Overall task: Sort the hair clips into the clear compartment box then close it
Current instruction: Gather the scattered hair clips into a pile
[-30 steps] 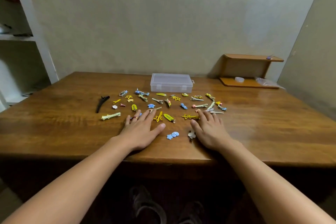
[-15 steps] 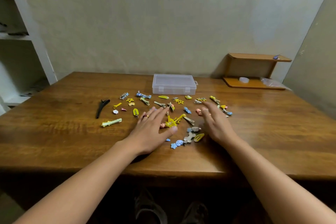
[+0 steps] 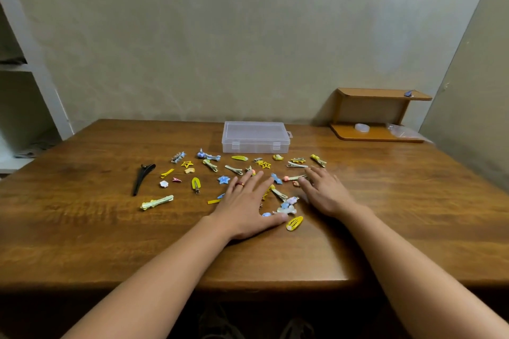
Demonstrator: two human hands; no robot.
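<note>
Both hands flat among the hair clips (image 3: 281, 195): left hand (image 3: 245, 206) spread, right hand (image 3: 325, 192) fingers straight. Clear box (image 3: 255, 137) lid down.

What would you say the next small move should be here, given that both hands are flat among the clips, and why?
Probably reach for the clear compartment box and open its lid. It sits shut at the far side of the table, so no clip can go in yet. The left hand and right hand lie open on the scattered hair clips, holding nothing, so either is free to do it.
</note>
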